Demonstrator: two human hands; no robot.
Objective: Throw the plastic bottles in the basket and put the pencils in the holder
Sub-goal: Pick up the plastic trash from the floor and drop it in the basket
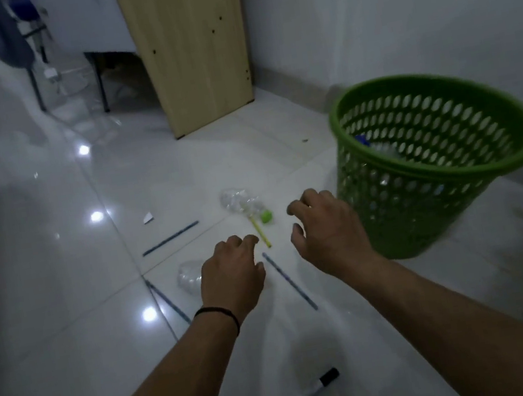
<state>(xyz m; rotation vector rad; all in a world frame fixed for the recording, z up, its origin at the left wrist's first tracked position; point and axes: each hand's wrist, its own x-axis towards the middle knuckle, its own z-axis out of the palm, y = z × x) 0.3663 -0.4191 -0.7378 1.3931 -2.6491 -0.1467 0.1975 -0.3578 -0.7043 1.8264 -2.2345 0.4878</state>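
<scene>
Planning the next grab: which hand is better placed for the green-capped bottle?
Probably the right hand. Its loosely curled, empty fingers hang just right of the bottle, and the basket stands on that same side. The left hand sits nearer the other bottle.

A single wide-angle head-worn camera looks forward and steeply down from above at the tiled floor [63, 297], close over both forearms entering from the bottom edge, with the green basket [436, 166] at right of the frame.
</scene>
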